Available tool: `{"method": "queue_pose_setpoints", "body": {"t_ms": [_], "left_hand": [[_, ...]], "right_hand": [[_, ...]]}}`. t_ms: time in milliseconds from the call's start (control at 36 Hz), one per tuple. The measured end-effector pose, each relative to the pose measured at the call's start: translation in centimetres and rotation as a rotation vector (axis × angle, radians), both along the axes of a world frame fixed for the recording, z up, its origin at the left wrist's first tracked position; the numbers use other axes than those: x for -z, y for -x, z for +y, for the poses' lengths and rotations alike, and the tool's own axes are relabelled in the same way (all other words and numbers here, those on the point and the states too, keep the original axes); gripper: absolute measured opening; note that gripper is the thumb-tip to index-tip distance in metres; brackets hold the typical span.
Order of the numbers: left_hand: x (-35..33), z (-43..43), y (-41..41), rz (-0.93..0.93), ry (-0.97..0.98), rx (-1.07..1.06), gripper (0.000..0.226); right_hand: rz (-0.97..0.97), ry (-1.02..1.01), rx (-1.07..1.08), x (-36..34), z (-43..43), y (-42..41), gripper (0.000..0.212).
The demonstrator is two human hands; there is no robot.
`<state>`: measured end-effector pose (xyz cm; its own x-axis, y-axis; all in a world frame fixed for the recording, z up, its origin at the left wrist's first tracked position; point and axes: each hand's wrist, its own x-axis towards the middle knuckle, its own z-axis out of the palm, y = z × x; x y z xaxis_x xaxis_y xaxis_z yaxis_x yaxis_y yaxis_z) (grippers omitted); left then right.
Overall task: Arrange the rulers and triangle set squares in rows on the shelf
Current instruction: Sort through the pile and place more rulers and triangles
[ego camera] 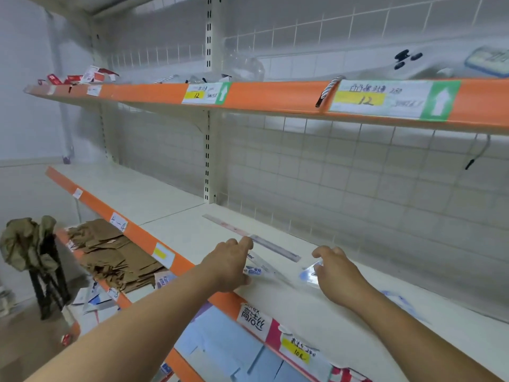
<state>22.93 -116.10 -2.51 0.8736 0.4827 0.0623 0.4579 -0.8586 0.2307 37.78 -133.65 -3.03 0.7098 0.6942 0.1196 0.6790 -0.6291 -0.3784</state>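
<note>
The ruler (272, 247) lay slantwise on the shelf (170, 210), with two clear set squares just beside it at 6 o'clock. My left hand (228, 264) gripped the left set square (261, 269), and my right hand (337, 274) pinched the right set square (309, 274). Risk noted: a careless nudge toward 7 o'clock could have sent the slick plastic over the orange lip (137, 235).

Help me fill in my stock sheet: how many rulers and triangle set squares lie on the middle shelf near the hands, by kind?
Rulers: 1, the long ruler
Triangle set squares: 2, the left set square at the left hand and the right set square at the right hand
Total: 3
A blue-printed item further right is too blurred to count.
</note>
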Motion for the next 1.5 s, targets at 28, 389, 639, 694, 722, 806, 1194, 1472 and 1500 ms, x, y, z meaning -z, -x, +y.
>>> {"method": "queue_pose_setpoints", "body": {"t_ms": [28,389,639,694,722,806,1194,1472,1500], "left_hand": [[0.2,0.6,-0.3,0.007,-0.001,0.016,0.068],[1.0,9.9,-3.8,0.235,-0.004,0.279,0.072],[1.7,13.6,-4.5,0.328,-0.022,0.46,0.073],[2.1,13.8,-4.6,0.347,-0.022,0.497,0.074],[2.3,13.8,-4.7,0.354,-0.022,0.514,0.074],[2.8,13.7,-4.9,0.367,0.003,0.553,0.072],[3.7,14.5,-5.0,0.346,0.117,0.543,0.088],[2.4,16.6,-4.9,0.618,-0.209,0.393,0.064],[2.3,16.6,-4.9,0.627,-0.218,0.385,0.065]], "right_hand": [[0.005,-0.002,0.017,0.1,0.3,-0.2,0.038],[0.076,0.133,0.26,1.6,5.9,1.2,0.028],[0.142,0.193,0.33,3.3,7.0,4.0,0.031],[0.156,0.195,0.346,3.5,6.6,4.7,0.034],[0.159,0.196,0.354,3.6,6.5,4.9,0.036],[0.165,0.202,0.373,3.6,6.2,5.5,0.038],[0.173,0.245,0.373,2.8,6.0,6.2,0.045],[0.21,0.244,0.424,2.1,4.2,5.2,0.017],[0.231,0.26,0.421,1.9,4.1,5.2,0.019]]}}
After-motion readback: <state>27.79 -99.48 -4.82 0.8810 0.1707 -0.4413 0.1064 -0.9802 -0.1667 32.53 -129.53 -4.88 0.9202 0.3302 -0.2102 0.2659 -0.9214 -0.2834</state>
